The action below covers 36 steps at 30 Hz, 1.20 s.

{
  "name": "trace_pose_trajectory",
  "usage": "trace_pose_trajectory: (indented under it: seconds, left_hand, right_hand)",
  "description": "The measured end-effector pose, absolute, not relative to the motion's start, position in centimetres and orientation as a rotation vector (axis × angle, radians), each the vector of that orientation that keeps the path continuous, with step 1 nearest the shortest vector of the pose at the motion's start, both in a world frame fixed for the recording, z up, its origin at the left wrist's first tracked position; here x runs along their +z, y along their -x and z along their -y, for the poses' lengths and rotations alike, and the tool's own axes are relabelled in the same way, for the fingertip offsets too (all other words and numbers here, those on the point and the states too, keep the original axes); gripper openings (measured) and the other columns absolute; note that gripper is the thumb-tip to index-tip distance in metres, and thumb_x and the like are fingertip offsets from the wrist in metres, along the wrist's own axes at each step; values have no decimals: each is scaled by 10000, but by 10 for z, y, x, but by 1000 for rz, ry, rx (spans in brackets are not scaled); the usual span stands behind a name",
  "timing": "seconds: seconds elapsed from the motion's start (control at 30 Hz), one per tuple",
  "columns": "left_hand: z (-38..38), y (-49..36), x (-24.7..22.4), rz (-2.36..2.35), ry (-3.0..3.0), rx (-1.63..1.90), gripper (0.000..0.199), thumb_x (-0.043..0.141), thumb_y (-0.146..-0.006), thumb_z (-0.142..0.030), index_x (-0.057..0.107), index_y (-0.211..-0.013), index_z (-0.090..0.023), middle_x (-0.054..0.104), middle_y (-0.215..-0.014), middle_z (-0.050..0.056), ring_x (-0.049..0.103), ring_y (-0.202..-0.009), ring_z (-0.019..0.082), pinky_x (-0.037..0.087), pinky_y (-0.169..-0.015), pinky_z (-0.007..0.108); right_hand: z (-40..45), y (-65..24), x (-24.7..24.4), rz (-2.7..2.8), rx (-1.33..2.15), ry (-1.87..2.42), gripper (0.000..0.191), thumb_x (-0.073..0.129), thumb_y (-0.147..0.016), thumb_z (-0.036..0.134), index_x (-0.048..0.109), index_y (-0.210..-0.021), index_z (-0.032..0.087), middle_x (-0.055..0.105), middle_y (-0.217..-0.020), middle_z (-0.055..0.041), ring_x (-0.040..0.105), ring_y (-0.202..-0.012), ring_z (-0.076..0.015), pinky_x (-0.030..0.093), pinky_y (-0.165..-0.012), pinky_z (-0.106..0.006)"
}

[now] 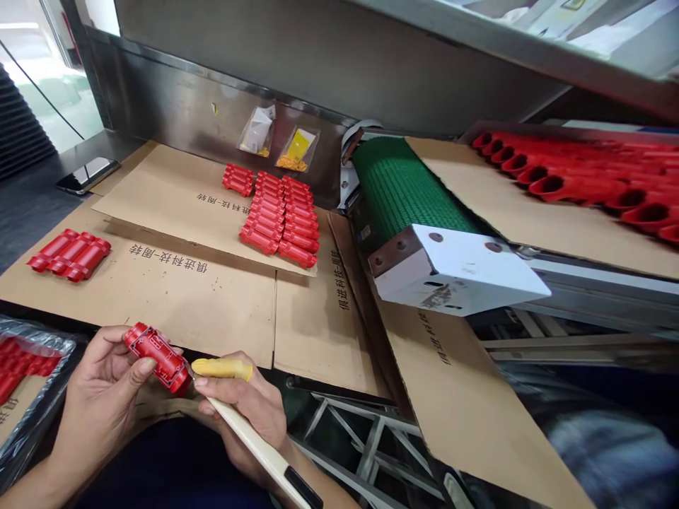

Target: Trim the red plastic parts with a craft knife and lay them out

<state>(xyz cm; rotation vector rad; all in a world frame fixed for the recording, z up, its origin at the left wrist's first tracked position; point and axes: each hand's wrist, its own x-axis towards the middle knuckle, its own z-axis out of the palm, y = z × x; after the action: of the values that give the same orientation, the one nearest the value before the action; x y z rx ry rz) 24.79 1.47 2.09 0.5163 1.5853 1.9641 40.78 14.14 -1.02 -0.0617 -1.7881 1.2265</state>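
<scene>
My left hand (109,382) grips a red plastic tube (157,357) between thumb and fingers, tilted, with ribbed ends and a moulded pattern on its side. In my right hand (249,403) is a knife (249,442) with a long cream handle and a black end section. Its short tip touches or nearly touches the tube's near right end; the exact contact is too small to tell. A yellow finger cot (223,368) covers my right index finger. Both hands are over the near edge of the cardboard.
Three red tubes (70,254) lie on the cardboard (212,311) at left, several more (279,212) farther back. A green conveyor belt (414,184) with a white metal end guard (456,272) stands right. Beyond are red parts (594,177); a lined box (32,389) is left, a phone (88,174) behind.
</scene>
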Motion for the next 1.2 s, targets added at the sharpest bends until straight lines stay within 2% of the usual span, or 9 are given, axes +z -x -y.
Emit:
trace_pose_trajectory:
  seconds: [0.33,0.47,0.63,0.7,0.77,0.87,0.97,1.07,1.2]
  left_hand:
    - [-14,-251,24,-1577,-492,1973,266,910,-831,-231,736,-1028,-271,859,-1019,4,821,-825,178,687,-831,271]
    - [-15,-250,21,-1627,-464,1979,295,944,-788,-234,743,-1002,-255,841,-958,-8,786,-786,133,658,-796,195]
    - [-23,-249,25,-1592,-323,1929,334,963,-765,-317,735,-990,-222,791,-831,-2,709,-700,104,625,-691,159]
    - [-26,-250,27,-1575,-297,1884,342,949,-783,-345,726,-1009,-220,777,-803,2,687,-670,105,620,-662,169]
    - [-26,-250,28,-1577,-330,1882,338,944,-789,-342,724,-1018,-226,781,-814,3,689,-664,110,618,-649,176]
    - [-22,-249,23,-1603,-428,1883,323,933,-804,-331,729,-1040,-245,797,-867,2,724,-715,130,632,-676,191]
    - [-15,-245,17,-1662,-521,1863,319,909,-837,-304,726,-1095,-264,806,-956,3,751,-830,138,639,-788,198]
    - [-12,-243,14,-1710,-605,1849,311,887,-861,-276,724,-1125,-268,799,-999,1,746,-884,135,628,-858,200]
    - [-13,-247,18,-1822,-731,1851,261,880,-861,-266,747,-1085,-276,809,-976,-16,758,-872,124,615,-850,161]
  right_hand:
    - [-140,-406,-11,1785,1258,69,243,682,-1014,134,718,-1244,203,783,-1134,-134,751,-1024,-233,663,-845,-369]
    - [-145,-407,-13,1817,1324,62,162,666,-1029,170,681,-1188,199,788,-1055,-114,754,-998,-227,656,-866,-377]
    - [-156,-409,-11,2100,943,-130,239,609,-1041,91,668,-1261,162,780,-1134,-156,701,-923,-231,657,-799,-373]
    - [-156,-409,-10,2089,937,-135,227,608,-1039,79,678,-1244,146,783,-1129,-166,708,-941,-235,658,-816,-381]
    - [-155,-407,-11,1962,1118,-77,177,625,-1041,103,693,-1193,161,791,-1114,-150,742,-978,-230,660,-857,-387]
    - [-151,-403,-12,1691,1656,158,69,698,-1034,237,719,-1083,194,813,-1036,-95,793,-908,-193,669,-818,-334]
    - [-149,-396,-14,1356,2086,305,207,799,-973,378,726,-1011,188,813,-913,-58,790,-789,-160,662,-750,-286]
    - [-147,-390,-16,1132,2260,309,291,863,-912,423,726,-985,177,804,-860,-46,761,-725,-144,641,-735,-286]
    - [-144,-385,-18,964,2403,301,326,910,-862,422,729,-958,169,787,-798,-35,715,-662,-131,607,-672,-265]
